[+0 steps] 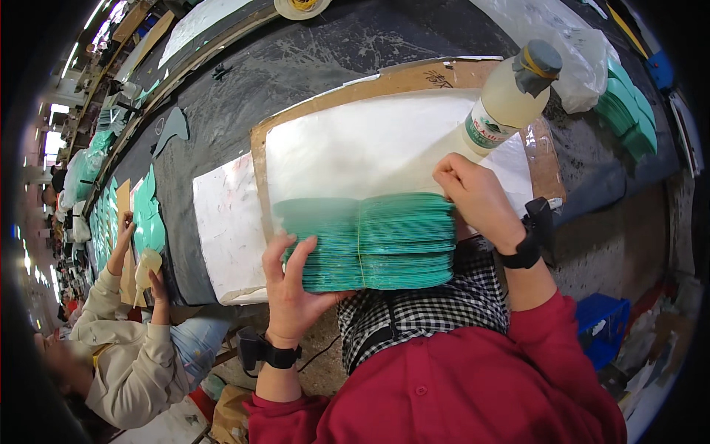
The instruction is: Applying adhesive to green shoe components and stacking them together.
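Note:
A thick bundle of green cut sheets (pixel 407 240) lies at the near edge of the table, with a thin yellowish band around its middle. My left hand (pixel 292 281) grips its left end, fingers over the side and thumb along the near edge. By the far right corner of the bundle is my right hand (pixel 473 189), its fingers curled into a pinch; whatever is between them is hidden. Under the bundle lies white paper (pixel 355 140) on a brown cardboard sheet (pixel 310 103). Just beyond my right hand stands a bottle of cloudy liquid (pixel 510 96), its top wrapped in grey material.
More green pieces (pixel 627 107) lie at the right beside a clear plastic bag (pixel 569 52). A stained white board (pixel 222 222) and a grey cut piece (pixel 171 132) are to the left. Farther left a co-worker (pixel 137 355) handles green pieces and a bottle. A blue crate (pixel 603 325) sits below right.

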`<action>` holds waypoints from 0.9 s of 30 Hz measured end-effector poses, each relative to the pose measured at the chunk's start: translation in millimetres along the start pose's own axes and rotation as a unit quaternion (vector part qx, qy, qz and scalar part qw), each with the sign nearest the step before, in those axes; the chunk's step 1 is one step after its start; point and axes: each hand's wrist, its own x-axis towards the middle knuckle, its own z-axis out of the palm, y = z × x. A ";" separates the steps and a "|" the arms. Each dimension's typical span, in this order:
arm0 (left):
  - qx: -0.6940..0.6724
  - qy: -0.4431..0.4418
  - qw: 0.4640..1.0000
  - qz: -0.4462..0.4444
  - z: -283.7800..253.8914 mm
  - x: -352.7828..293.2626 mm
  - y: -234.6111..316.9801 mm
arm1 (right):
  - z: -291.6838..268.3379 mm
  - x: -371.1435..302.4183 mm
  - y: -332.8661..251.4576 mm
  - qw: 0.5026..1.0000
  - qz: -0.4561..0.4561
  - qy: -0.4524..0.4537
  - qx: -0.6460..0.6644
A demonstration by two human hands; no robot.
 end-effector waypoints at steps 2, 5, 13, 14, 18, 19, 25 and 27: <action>0.027 -0.043 0.999 -0.015 -7.5 2.9 1.5 | -11.7 -3.9 -7.3 0.998 0.022 -0.040 0.038; 0.128 -0.066 0.988 0.049 -19.8 26.3 18.2 | -20.9 -8.6 -4.7 0.983 0.061 -0.118 0.123; 0.084 -0.211 0.968 0.108 -42.7 77.6 8.2 | -29.4 -12.0 -14.5 0.964 -0.010 -0.173 0.202; 0.081 -0.238 0.962 0.110 -44.5 79.9 9.1 | -27.9 -11.4 -13.8 0.964 -0.008 -0.173 0.204; 0.081 -0.243 0.962 0.093 -45.4 86.9 17.9 | -27.2 -11.6 -12.4 0.957 0.007 -0.169 0.236; 0.094 -0.259 0.956 0.098 -45.0 89.1 18.9 | -26.6 -11.9 -12.3 0.955 0.011 -0.165 0.246; 0.091 -0.279 0.952 0.092 -44.9 91.1 17.2 | -17.3 -12.0 -51.2 0.969 -0.145 -0.124 0.157; 0.071 -0.277 0.954 0.088 -43.5 90.1 13.9 | -15.7 -12.9 -55.0 0.961 -0.188 -0.129 0.158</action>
